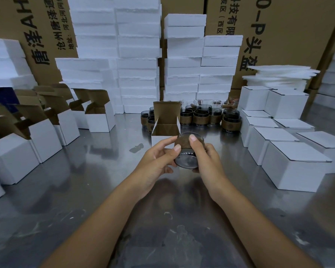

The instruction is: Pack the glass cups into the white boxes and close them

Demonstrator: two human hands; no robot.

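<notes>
One glass cup (pixel 188 151) with a brown sleeve is held above the table (pixel 85 190), just in front of the open white box (pixel 163 132). The cup is tipped on its side, base turned toward the camera and mouth toward the box, probably so it can be fed in mouth-first or checked before packing.

The cup is grasped from both sides. The left hand (pixel 159 159) is curled against the left of the sleeve, thumb on top. The right hand (pixel 207 157) is wrapped round the right side, thumb laid across the sleeve. Grip on the sleeve rather than on bare glass is judged the safer hold.

The box lid flap is stood upright and the side flaps are spread, so the opening is left free for the cup.

Unpacked cups (pixel 201 117) are clustered behind the box, within reach. Closed boxes (pixel 296 163) are grouped on the right and open boxes (pixel 99 120) on the left, which suggests a left-to-right work flow. Foam blocks (pixel 137 55) are stacked at the back.

Step judged in hand: insertion of the cup, with closing not yet begun.
</notes>
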